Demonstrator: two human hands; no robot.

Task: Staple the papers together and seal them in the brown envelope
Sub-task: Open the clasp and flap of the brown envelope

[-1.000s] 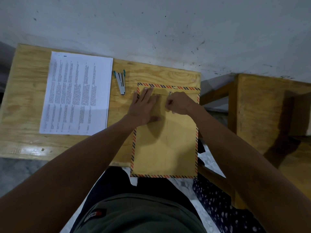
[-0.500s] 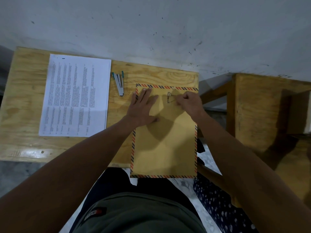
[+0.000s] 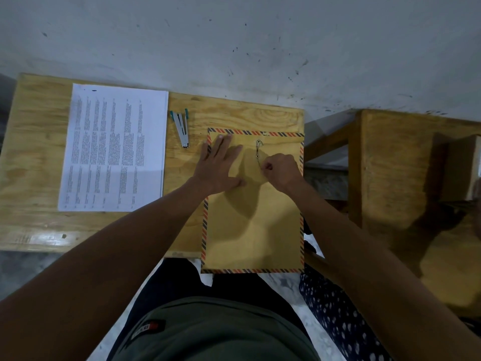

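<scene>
A brown envelope [image 3: 253, 230] with a red and dark striped border lies on the right end of the wooden table [image 3: 33, 157], its lower part hanging over the front edge. Near its top, a thin closure string [image 3: 258, 152] runs between two small round fasteners. My left hand [image 3: 221, 165] lies flat on the envelope's upper left with fingers spread. My right hand [image 3: 279, 170] pinches the free end of the string just below the fasteners. A sheet stack of printed papers [image 3: 114, 149] lies on the table's left. A small stapler [image 3: 181, 127] with teal tips rests between papers and envelope.
A stained white wall [image 3: 234, 43] runs right behind the table. A second wooden table [image 3: 406, 165] stands to the right across a narrow gap. My lap and a dotted cloth [image 3: 335, 316] lie below the table's front edge.
My right hand has moved from over the fasteners down and to the right, drawing the string out below them. The left hand has stayed flat on the envelope.
</scene>
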